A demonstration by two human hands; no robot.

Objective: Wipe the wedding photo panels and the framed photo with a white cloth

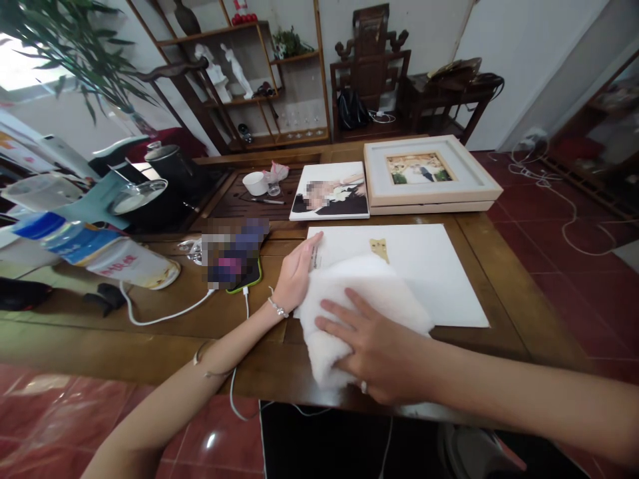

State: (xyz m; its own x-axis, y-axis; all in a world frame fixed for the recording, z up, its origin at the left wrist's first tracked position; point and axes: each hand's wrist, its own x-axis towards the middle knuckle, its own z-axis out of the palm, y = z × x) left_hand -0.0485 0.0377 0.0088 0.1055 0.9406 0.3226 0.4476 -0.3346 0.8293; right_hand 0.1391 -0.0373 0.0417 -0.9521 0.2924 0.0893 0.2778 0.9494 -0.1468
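Note:
A flat white board with a small gold hanger plate lies on the wooden table in front of me. Spread over its near left part and past its front edge is a fluffy white cloth. My right hand presses on this cloth, fingers apart on top, with the thumb side curled at its near edge. Along the board's left edge rests my left hand, fingers stretched out and holding nothing. The cloth hides part of the board.
Behind the board are a photo print and a framed picture. A charging phone with a white cable, a large bottle and a dark pot stand left. A white cup sits on the tea tray.

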